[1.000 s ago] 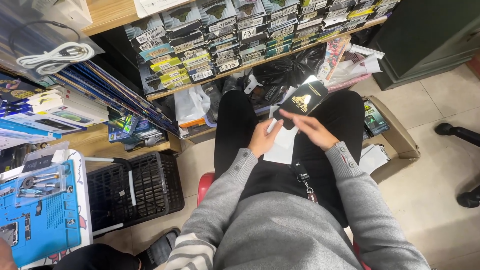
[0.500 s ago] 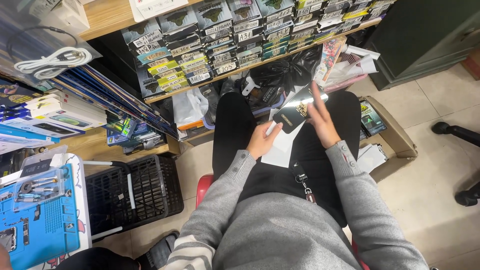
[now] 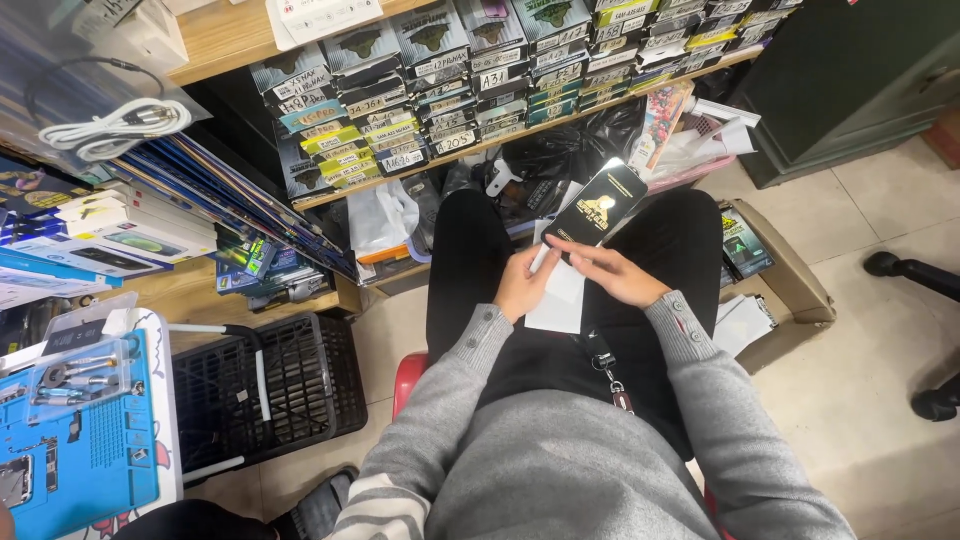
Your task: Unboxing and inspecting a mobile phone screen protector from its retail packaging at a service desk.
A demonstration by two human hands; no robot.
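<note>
You are seated on a red stool, looking down at your lap. Your right hand (image 3: 612,272) pinches the lower end of one flat black packet (image 3: 597,206) with a gold emblem, fingers closed on its bottom edge so the packet stands tilted above your right thigh, its top toward the shelves. Your left hand (image 3: 522,285) rests on your left thigh, fingers curled around a thin white strip; how firmly it grips, you cannot tell. One white sheet (image 3: 556,296) lies across your lap between both hands.

The packet looks thin, light and fairly stiff, like a sleeve for a flat glass sheet, so it is probably fragile if bent. Its glossy face may be slippery; hold it by the edges, near a corner, not across the middle.

Ahead, a wooden shelf (image 3: 215,45) carries many small labelled boxes in rows, too many to count. To your left sits one black plastic basket (image 3: 300,380) and one blue work mat (image 3: 85,440). To your right lies one open cardboard box (image 3: 790,275).
</note>
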